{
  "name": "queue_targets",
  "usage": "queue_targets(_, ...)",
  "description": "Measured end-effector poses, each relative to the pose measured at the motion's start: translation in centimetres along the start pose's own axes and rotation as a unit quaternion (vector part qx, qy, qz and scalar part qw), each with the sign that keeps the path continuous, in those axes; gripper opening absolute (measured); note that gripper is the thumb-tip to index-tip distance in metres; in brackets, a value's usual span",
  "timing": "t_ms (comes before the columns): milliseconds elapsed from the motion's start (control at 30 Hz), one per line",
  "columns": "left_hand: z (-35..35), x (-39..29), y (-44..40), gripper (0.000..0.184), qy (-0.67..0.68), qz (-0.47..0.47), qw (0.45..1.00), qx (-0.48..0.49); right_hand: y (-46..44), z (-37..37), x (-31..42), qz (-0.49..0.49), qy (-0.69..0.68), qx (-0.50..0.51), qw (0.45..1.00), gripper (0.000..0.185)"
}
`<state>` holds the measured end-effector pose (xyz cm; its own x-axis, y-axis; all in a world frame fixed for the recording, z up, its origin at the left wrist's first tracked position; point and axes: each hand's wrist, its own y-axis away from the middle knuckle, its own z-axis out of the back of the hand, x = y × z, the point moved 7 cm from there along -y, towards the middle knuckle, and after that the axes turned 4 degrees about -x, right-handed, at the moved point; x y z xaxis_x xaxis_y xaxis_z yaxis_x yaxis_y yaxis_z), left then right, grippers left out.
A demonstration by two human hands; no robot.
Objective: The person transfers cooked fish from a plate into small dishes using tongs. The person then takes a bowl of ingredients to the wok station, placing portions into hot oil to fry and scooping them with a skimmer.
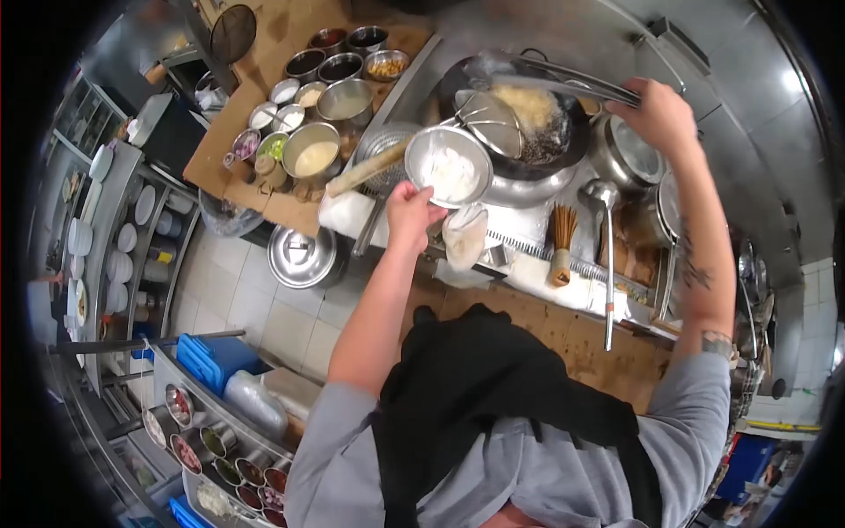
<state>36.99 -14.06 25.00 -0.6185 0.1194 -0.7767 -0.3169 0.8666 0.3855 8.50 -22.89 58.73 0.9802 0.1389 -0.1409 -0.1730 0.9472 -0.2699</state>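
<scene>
My left hand (412,216) grips the near rim of a metal bowl (478,158) with white contents (449,173). My right hand (656,116) is closed around the end of metal tongs (607,88), which reach over a dark wok (574,141). Pale yellow food (526,106) lies in bubbling oil inside the wok. Just behind the bowl, a strainer (493,123) rests over the wok's near left side, and its wooden handle (374,167) sticks out to the left. The tong tips are hard to make out against the wok.
Left of the stove stand several metal pots of sauces and ingredients (312,157). A ladle (609,264), a bamboo brush (562,242) and a folded cloth (465,236) lie along the front. Lidded pots (629,150) stand to the right. A lidded pot (302,255) sits on the floor.
</scene>
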Motion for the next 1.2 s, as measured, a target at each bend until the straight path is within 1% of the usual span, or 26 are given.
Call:
queue_targets(67, -0.5, -0.4, -0.3, 0.019, -0.010, -0.012, 1.000, 0.006, 3.9, 0.9, 0.3, 0.143, 0.003, -0.030, 0.989, 0.044)
queue_targets(133, -1.3, -1.0, -0.7, 0.019, -0.020, -0.025, 0.999, 0.014, 6.1, 1.1, 1.4, 0.188, 0.002, -0.009, 0.982, 0.043)
queue_targets(167, -1.7, -1.1, -0.9, 0.019, -0.033, -0.030, 0.999, 0.020, 6.7, 0.8, 2.1, 0.218, 0.038, -0.015, 0.975, 0.044)
queue_targets(200, -2.4, -1.2, -0.9, 0.019, -0.044, -0.032, 0.998, 0.031, 7.1, 0.2, 2.3, 0.256, 0.055, -0.047, 0.964, 0.043)
queue_targets(267, -3.6, -1.3, -0.8, 0.019, -0.068, -0.034, 0.996, 0.053, 6.9, -1.3, 2.7, 0.256, 0.086, -0.015, 0.963, 0.040)
queue_targets(367, -4.5, -1.0, -0.6, 0.018, -0.087, -0.022, 0.994, 0.060, 6.5, -1.8, 1.7, 0.266, 0.107, -0.026, 0.957, 0.035)
queue_targets(467, -5.0, -0.9, -0.5, 0.016, -0.086, -0.008, 0.995, 0.058, 7.0, 0.2, 0.6, 0.231, 0.103, -0.035, 0.967, 0.033)
queue_targets(533, -5.6, -1.3, -0.5, 0.016, -0.083, -0.008, 0.995, 0.063, 7.4, 1.7, -0.5, 0.228, 0.102, -0.051, 0.967, 0.032)
queue_targets(667, -7.4, -1.8, -1.7, 0.012, -0.090, -0.008, 0.992, 0.088, 7.6, 4.1, -2.7, 0.183, 0.073, -0.068, 0.978, 0.031)
queue_targets(833, -9.5, -1.8, -3.2, 0.018, -0.068, 0.027, 0.991, 0.113, 7.9, 6.1, -4.8, 0.129, 0.071, -0.087, 0.985, 0.030)
queue_targets(933, -10.1, -1.9, -3.5, 0.018, -0.064, 0.027, 0.992, 0.110, 8.1, 6.1, -6.2, 0.122, 0.045, -0.116, 0.985, 0.032)
queue_targets(1033, -10.7, -2.3, -3.1, 0.016, -0.047, 0.008, 0.993, 0.112, 8.5, 4.5, -6.7, 0.063, 0.058, -0.043, 0.995, 0.033)
queue_targets(1067, -10.9, -2.4, -2.8, 0.015, -0.042, -0.001, 0.993, 0.115, 8.6, 3.9, -6.6, 0.077, 0.080, -0.044, 0.993, 0.033)
queue_targets(1133, -11.1, -2.4, -2.4, 0.012, -0.079, -0.023, 0.990, 0.114, 8.9, 2.6, -6.3, 0.105, 0.123, -0.047, 0.986, 0.034)
queue_targets(1200, -11.0, -2.2, -1.9, 0.011, -0.106, -0.034, 0.989, 0.099, 8.9, 2.4, -6.0, 0.115, 0.108, -0.020, 0.987, 0.033)
